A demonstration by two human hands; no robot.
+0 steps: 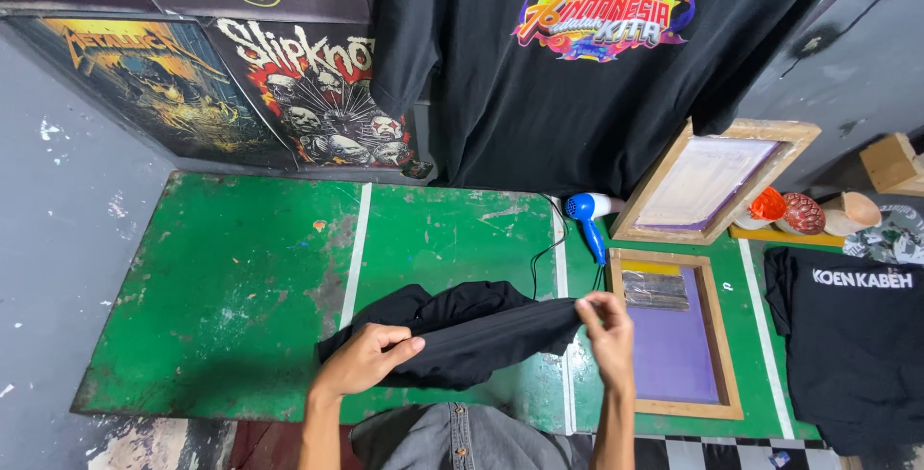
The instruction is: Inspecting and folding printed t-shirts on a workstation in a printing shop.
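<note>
Black cloth, a bunched garment (462,330), lies on the green table (221,287) at its near edge, in front of the person. Its long axis runs left to right along that edge, one end spilling toward the white stripe (354,249) and the other drawn out toward the right. The right hand (608,328) pinches that right end between thumb and fingertips, lifting it a little, which seems to keep the fabric taut. The left hand (364,358) rests on the lower left part with fingers curled into the cloth, apparently pinning it so it does not slide. The hands are well apart, each closed on the garment. Just beside the right hand lies a wooden printing frame (674,335) with a purple mesh; a blue hair dryer (587,215) lies behind it.
</note>
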